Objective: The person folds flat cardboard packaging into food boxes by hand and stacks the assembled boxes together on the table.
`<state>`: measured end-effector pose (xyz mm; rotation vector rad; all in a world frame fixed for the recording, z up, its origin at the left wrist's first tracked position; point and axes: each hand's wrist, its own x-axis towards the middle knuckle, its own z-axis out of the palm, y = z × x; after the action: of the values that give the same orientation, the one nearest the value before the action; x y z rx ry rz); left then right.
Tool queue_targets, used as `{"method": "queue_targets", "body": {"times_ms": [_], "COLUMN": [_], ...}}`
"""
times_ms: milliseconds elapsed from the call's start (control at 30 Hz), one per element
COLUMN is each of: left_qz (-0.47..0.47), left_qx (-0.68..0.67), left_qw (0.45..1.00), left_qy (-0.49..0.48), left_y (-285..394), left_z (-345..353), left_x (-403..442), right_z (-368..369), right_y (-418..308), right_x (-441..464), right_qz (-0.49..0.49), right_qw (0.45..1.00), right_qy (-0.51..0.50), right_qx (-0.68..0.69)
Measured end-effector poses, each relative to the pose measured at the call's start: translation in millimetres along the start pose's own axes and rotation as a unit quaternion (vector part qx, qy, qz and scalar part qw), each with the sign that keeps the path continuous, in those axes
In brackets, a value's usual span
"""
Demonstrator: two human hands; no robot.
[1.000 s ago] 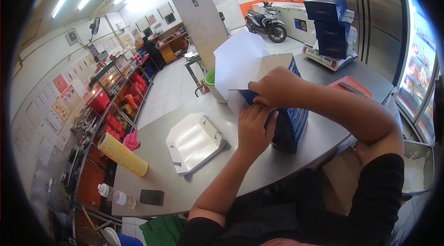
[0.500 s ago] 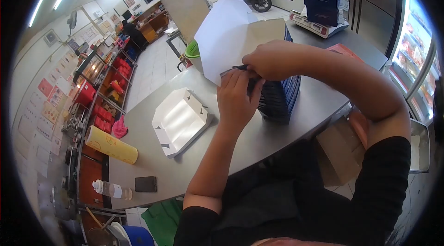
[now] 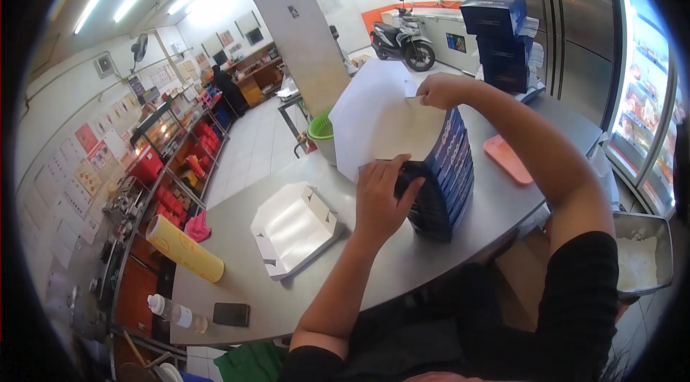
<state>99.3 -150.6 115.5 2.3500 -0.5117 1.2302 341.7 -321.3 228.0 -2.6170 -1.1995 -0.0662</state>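
A cardboard box (image 3: pixel 408 130), pale inside, sits with its white lid (image 3: pixel 370 105) raised on top of a stack of dark blue boxes (image 3: pixel 449 191). My left hand (image 3: pixel 382 191) grips the near edge of this top box, fingers over the rim and thumb on its outer side. At the far corner, my right hand (image 3: pixel 440 91) has its fingers closed on a flap of the same box; the fingertips are partly hidden. To the left of the stack, a white open box tray (image 3: pixel 295 231) with folded corners lies on the steel table (image 3: pixel 244 238).
A yellow roll (image 3: pixel 185 249), a clear bottle (image 3: pixel 178 314) and a black wallet-like item (image 3: pixel 231 314) lie at the table's left end. More blue boxes (image 3: pixel 496 44) are piled at the back right. An orange tray (image 3: pixel 507 159) is under my right forearm. A green basket (image 3: pixel 321 125) stands beyond the table.
My right hand has gone from the near corner, beside my left hand, to the far corner of the top box. My left hand stays at the near edge. The view has tilted upward.
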Motion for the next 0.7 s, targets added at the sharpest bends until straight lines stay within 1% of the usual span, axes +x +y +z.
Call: {"method": "queue_targets", "body": {"times_ms": [100, 200, 267, 400, 500, 533, 567, 633, 667, 700], "left_qz": [0.015, -0.016, -0.010, -0.014, -0.019, -0.022, -0.025, -0.024, -0.019, -0.014], "left_qx": [0.007, -0.018, -0.012, -0.008, 0.001, -0.004, -0.010, -0.020, -0.024, -0.029], "left_qw": [1.000, 0.999, 1.000, 1.000, 1.000, 1.000, 1.000, 0.999, 0.999, 0.999], "left_qy": [0.009, -0.022, -0.013, -0.010, -0.007, -0.009, -0.010, -0.014, -0.016, -0.019], "left_y": [-5, -6, -8, -9, -17, -19, -21, -27, -31, -33], "left_z": [2, -2, -3, -4, -1, -2, -5, -7, -6, -6], "left_x": [1, 6, 8, 3, -4, -6, -7, -9, -11, -12], "right_z": [-11, -2, 3, -1, -4, -1, -1, -8, -8, -13], "right_y": [-8, 17, 28, 16, 9, 7, 6, -21, -29, -37], "right_x": [-5, 16, 21, -2, -4, -3, -3, -19, -27, -36], "right_qz": [0.110, 0.020, 0.047, 0.097, 0.056, 0.029, 0.044, 0.072, 0.094, 0.088], "right_qw": [0.991, 0.990, 0.995, 0.992, 0.994, 0.996, 0.994, 0.987, 0.987, 0.986], "right_qy": [-0.053, -0.065, -0.061, -0.039, -0.089, -0.086, -0.088, -0.093, -0.060, -0.041], "right_qx": [0.059, -0.122, -0.058, 0.070, 0.027, -0.010, -0.044, -0.111, -0.120, -0.137]}}
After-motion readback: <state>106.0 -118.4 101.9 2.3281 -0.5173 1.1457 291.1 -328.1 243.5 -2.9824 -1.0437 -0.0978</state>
